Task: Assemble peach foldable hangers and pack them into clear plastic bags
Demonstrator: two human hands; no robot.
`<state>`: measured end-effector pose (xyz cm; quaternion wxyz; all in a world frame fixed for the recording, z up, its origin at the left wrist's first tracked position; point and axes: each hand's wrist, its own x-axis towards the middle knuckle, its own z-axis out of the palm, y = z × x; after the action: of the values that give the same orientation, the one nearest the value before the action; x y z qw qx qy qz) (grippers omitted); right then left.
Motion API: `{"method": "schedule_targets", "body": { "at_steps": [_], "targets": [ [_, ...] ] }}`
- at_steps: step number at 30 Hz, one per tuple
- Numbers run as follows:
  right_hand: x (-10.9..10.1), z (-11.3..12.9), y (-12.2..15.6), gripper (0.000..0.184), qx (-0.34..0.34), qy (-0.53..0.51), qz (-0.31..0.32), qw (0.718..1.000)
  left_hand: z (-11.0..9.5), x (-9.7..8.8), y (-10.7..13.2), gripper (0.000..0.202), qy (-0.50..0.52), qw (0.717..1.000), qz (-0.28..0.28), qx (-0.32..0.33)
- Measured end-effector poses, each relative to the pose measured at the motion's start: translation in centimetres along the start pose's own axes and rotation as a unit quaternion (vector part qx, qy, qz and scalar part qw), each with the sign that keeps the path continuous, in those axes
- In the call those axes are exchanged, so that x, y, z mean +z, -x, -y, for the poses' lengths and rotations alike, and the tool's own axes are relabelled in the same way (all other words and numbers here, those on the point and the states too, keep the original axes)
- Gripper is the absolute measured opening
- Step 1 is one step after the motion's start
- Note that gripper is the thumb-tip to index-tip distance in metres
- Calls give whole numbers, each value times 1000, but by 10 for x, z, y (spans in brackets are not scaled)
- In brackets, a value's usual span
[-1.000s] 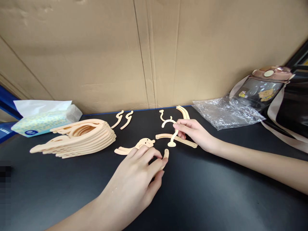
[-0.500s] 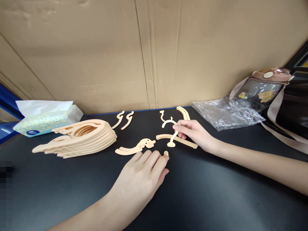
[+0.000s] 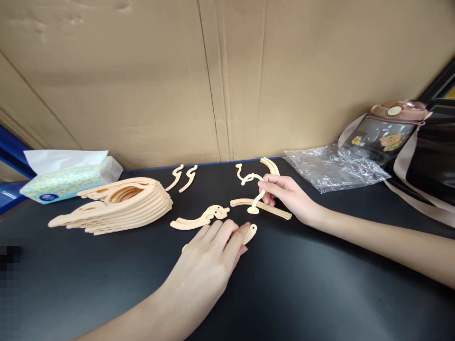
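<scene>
My right hand (image 3: 282, 189) pinches a cream plastic hanger hook (image 3: 260, 196) between thumb and fingertips, its small flat foot pointing down. Another hook (image 3: 239, 174) lies behind it, partly covered by the held one. My left hand (image 3: 209, 260) is closed over a cream hanger arm (image 3: 251, 232); one end with a hole sticks out past the fingers, and most of it is hidden under the palm. Just beyond the left hand lie two overlapping hanger arms (image 3: 202, 218). A long curved pair of strips (image 3: 273, 208) rests below the right hand.
A stack of cream hangers (image 3: 142, 208) sits at left before a tissue pack (image 3: 71, 175). Two small curved pieces (image 3: 188, 179) lie at the back, and curved strips (image 3: 270, 166) behind the right hand. At right are a clear plastic bag (image 3: 330, 166) and a strapped bottle (image 3: 387, 132).
The hanger arm under my left hand now sticks out further to the right. My right hand has raised and tilted the hook slightly; otherwise it stays in place.
</scene>
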<state>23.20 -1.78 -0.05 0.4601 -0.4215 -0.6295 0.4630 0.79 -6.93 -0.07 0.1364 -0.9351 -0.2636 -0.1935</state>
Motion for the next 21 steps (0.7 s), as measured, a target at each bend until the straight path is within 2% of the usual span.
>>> {"method": "schedule_targets", "body": {
  "at_steps": [12, 21],
  "targets": [
    [-1, -2, 0, 28, 18, -50, 33, 998, 3, -3, -5, 22, 31, 999, -17, -22],
    [-2, -2, -1, 21, 28, -59, 29, 997, 7, 9, 7, 21, 121, 982, 19, -141]
  ]
}}
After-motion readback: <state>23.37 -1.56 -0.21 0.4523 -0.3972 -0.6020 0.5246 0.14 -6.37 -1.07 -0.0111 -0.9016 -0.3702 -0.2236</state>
